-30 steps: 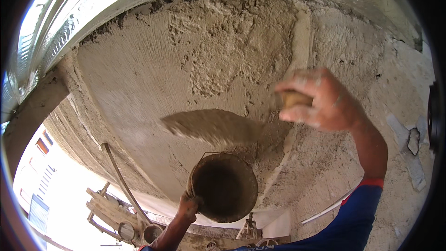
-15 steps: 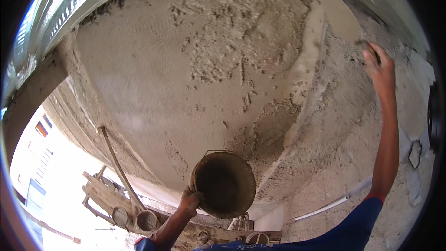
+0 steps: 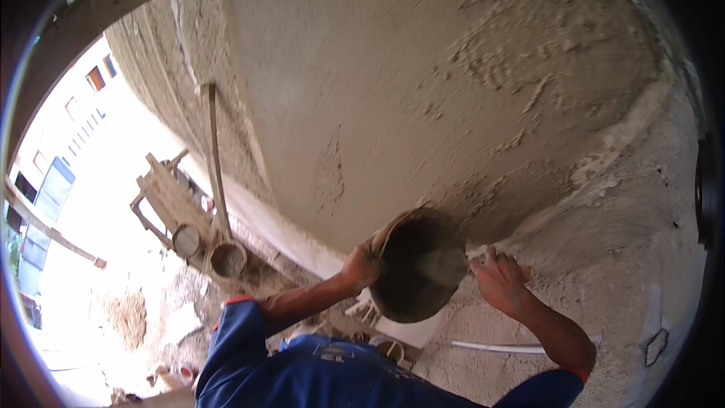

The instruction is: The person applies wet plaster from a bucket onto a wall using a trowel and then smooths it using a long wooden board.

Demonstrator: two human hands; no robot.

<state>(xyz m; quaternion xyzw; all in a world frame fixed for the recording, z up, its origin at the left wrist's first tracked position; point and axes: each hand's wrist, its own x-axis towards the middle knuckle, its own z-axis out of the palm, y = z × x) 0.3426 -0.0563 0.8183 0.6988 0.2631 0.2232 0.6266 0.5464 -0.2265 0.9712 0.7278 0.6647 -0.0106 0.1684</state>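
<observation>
My left hand [image 3: 361, 270] grips the rim of a dark mortar bucket [image 3: 404, 311], tilted with its mouth toward me. On the bucket's other side, my right hand [image 3: 500, 281] is closed around a trowel handle [image 3: 526, 273]. A paler patch inside the bucket looks like the trowel blade [image 3: 444, 266], though shadow blurs its outline. Ahead is a wall coated in wet grey plaster [image 3: 325, 83]. Rough lumps of mortar [image 3: 559, 45] cover its upper right, and a damp, darker strip lies just above the bucket.
Below left, a wooden plank platform [image 3: 177, 193] carries containers, including a round bucket [image 3: 228, 260]. A long wooden pole [image 3: 214, 159] leans from there against the wall. A white pipe [image 3: 498, 347] runs along the lower right. Bright open ground with a sand heap [image 3: 127, 319] lies left.
My right hand has brought the trowel down from the upper right wall to the bucket. The rough mortar patch looks flatter and more spread. My view has shifted left and down.
</observation>
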